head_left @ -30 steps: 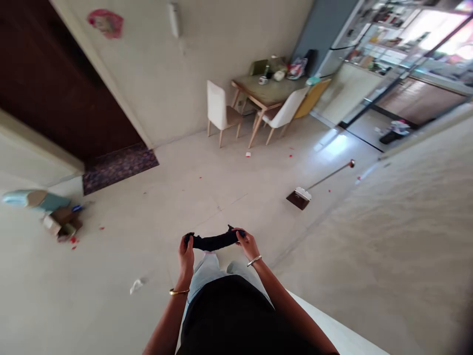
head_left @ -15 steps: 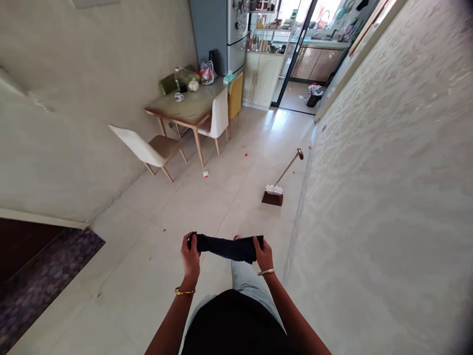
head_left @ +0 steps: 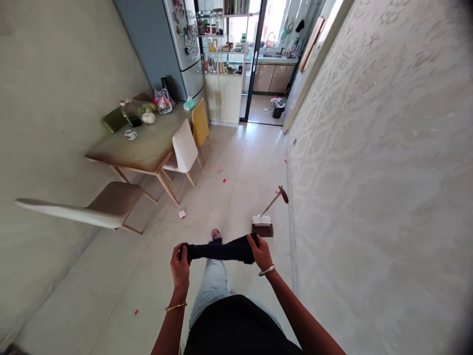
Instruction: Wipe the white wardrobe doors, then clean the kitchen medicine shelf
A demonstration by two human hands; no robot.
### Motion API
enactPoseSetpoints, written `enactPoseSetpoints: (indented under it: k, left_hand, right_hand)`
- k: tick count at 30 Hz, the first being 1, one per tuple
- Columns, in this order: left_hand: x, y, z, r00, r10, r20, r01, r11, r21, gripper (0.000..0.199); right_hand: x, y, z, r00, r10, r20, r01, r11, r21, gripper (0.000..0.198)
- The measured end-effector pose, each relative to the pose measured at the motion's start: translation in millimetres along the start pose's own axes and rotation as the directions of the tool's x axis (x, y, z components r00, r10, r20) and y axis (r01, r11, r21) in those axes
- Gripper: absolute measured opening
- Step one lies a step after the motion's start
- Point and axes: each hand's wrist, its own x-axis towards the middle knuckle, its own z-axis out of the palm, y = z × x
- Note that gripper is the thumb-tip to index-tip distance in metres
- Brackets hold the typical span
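A dark navy or black cloth (head_left: 218,252) is stretched between my two hands in front of my waist. My left hand (head_left: 180,266) is closed around its narrow left end. At the wider right end, my right hand (head_left: 260,254) grips the cloth with the thumb on top. Folds hide whether it is one layer or more. Beneath it I see my leg in light jeans and one foot in a sandal (head_left: 216,234). A long-handled dustpan (head_left: 262,228) with a white comb-like edge stands on the floor just beyond my right hand.
A dining table (head_left: 148,148) with a cup and bags stands at left, with a pale chair (head_left: 114,204) before it and white and yellow chairs beside it. Red scraps and a small white box (head_left: 182,214) lie on the floor. A textured wall (head_left: 369,197) runs along the right.
I have walked forward, so the table, chairs and dustpan appear nearer, and a foot now shows ahead. Both hands still hold the cloth stretched out.
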Motion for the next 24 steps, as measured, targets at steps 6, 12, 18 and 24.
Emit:
enactPoseSetpoints:
  k: [6, 12, 18, 24]
  left_hand:
    - [166, 58, 137, 0.965, 0.229, 0.127, -0.244, 0.963, 0.114, 0.054]
    - [315, 179, 279, 0.878, 0.347, 0.330, -0.396, 0.913, 0.092, 0.043]
    - [409, 251, 434, 0.851, 0.209, 0.481, -0.222, 0.975, -0.031, 0.049]
    - [471, 284, 599, 0.926, 0.186, 0.329, -0.171, 0.982, -0.073, 0.054]
  right_hand:
    - [178, -32, 28, 0.991, 0.017, -0.129, -0.023, 0.999, -0.040, 0.065]
    - [347, -76, 33, 0.977, -0.036, -0.209, 0.014, 0.994, -0.108, 0.066]
    - [514, -86, 14, 0.913, -0.080, -0.399, -0.018, 0.972, -0.236, 0.073]
    - [725, -119, -8, 0.952, 0.215, -0.217, -0.192, 0.974, 0.124, 0.077]
